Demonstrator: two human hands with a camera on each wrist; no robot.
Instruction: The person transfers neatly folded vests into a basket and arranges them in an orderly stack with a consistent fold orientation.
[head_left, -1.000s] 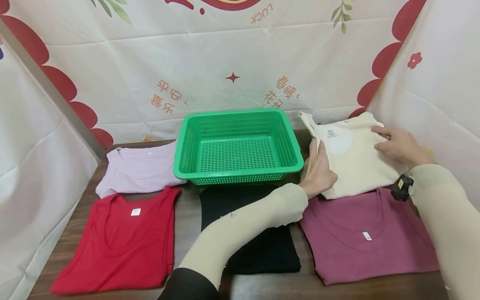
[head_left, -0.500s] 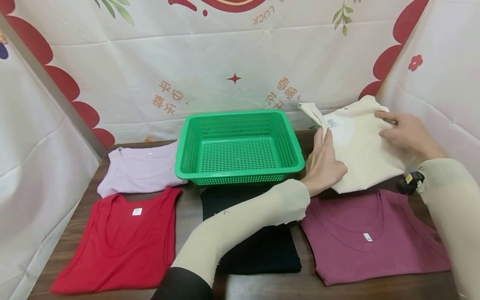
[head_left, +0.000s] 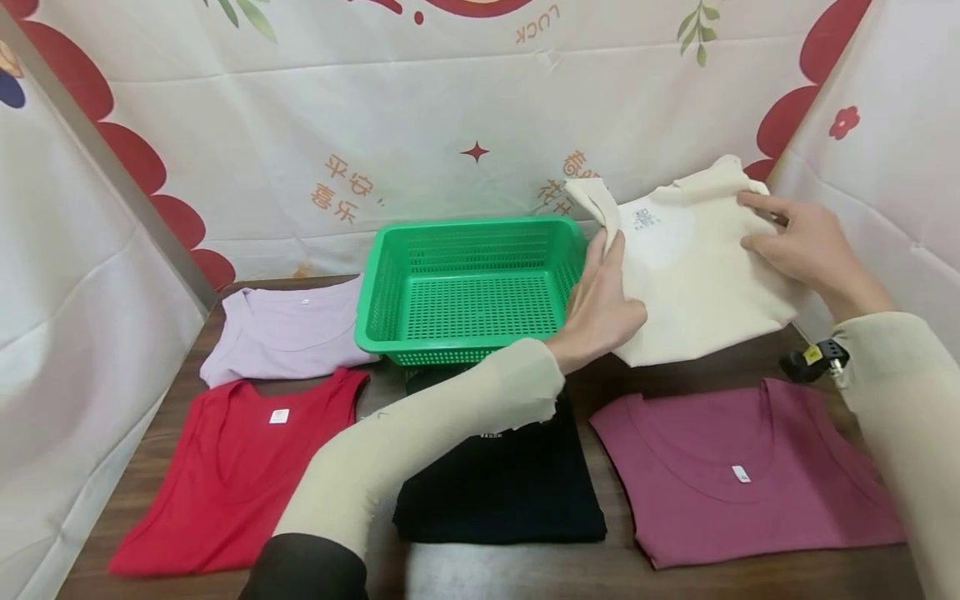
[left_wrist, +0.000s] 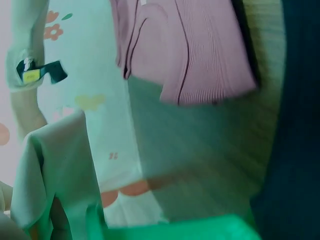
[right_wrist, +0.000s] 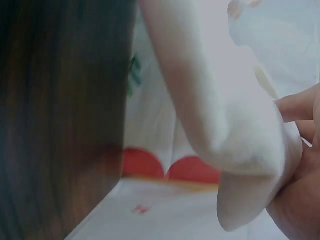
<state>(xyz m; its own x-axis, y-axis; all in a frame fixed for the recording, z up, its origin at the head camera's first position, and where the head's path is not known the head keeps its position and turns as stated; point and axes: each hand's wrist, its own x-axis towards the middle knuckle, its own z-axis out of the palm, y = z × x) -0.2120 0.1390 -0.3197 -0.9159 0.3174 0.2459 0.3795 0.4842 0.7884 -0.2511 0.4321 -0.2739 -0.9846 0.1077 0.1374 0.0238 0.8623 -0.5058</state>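
Observation:
Both hands hold a folded cream shirt (head_left: 690,275) in the air at the back right, its lower edge hanging over the table. My left hand (head_left: 603,300) pinches the shirt's left side, close by the right rim of the green basket (head_left: 465,346). At the opposite side, my right hand (head_left: 806,246) grips the edge between thumb and fingers. In the right wrist view the cream cloth (right_wrist: 245,135) bends down from the fingers (right_wrist: 300,106). The left wrist view shows the lifted cloth (left_wrist: 65,170) near the basket's green rim (left_wrist: 180,231).
A folded mauve top (head_left: 750,475) lies at the front right, black folded clothing (head_left: 510,492) at the front middle. On the left are a red tank top (head_left: 232,475) and a lilac top (head_left: 300,325). A printed white cloth (head_left: 420,117) hangs behind the table.
The cream shirt has risen off the table and, most recently, shifted left toward the basket, with both hands holding it throughout. More tabletop shows between it and the mauve top.

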